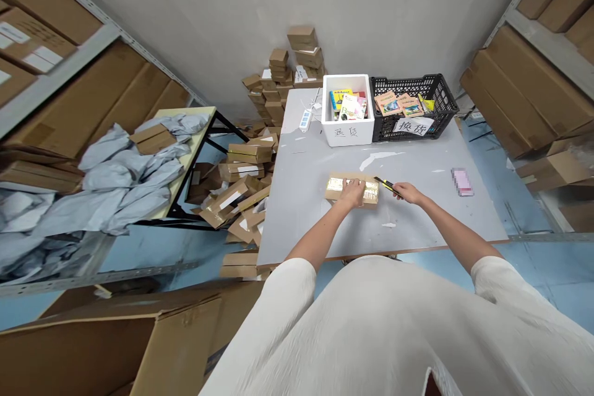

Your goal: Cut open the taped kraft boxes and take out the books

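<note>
Just right of centre, our carton (335, 187) lay lengthwise across the frame, our left hand (354, 192), the nearer, spread atop it; our right hand (406, 192) gripped a cutter (387, 185), its tip by the carton's right end, touching or not, we couldn't tell. The grey table (306, 216) held a white bin (348, 136) above.

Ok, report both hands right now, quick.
Left hand: open, fingers spread on the taped cardboard box.
Right hand: closed, holding the yellow-and-black cutter.
</note>
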`<state>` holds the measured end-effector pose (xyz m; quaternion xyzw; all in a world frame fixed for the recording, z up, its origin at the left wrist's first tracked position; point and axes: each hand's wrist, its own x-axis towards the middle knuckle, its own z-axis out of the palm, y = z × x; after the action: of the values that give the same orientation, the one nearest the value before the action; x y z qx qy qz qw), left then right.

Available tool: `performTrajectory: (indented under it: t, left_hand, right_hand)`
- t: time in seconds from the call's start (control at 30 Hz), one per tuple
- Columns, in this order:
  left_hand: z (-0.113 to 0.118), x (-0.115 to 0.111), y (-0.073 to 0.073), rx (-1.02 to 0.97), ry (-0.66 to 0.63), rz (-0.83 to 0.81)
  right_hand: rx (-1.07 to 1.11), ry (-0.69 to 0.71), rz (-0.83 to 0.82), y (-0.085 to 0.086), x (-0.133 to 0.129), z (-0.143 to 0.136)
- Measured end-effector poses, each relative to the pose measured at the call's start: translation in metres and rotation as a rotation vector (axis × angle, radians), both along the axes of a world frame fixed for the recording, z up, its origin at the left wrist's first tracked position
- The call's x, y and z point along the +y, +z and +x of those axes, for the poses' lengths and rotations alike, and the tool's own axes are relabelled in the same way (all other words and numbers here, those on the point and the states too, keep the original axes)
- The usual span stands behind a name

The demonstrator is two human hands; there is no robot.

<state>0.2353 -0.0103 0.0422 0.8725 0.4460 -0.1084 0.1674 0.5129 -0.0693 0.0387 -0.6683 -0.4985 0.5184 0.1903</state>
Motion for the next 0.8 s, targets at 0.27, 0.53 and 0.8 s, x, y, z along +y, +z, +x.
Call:
performTrajectory:
  t: [0.27,0.53,0.8]
  left_hand:
    - [-0.003,-0.005,-0.011,0.008,-0.023,0.052]
    - [-0.005,-0.014,-0.007,-0.012,-0.018,0.084]
    - [-0.004,-0.013,-0.005,0.019,0.004,0.076]
  right_hand:
    - [-0.266,0.329,0.193,0.014,0.011,0.031]
    - [-0.538,0.541,0.268,0.006,0.032,0.015]
    - [-0.439,0.519,0.113,-0.002,0.046,0.014]
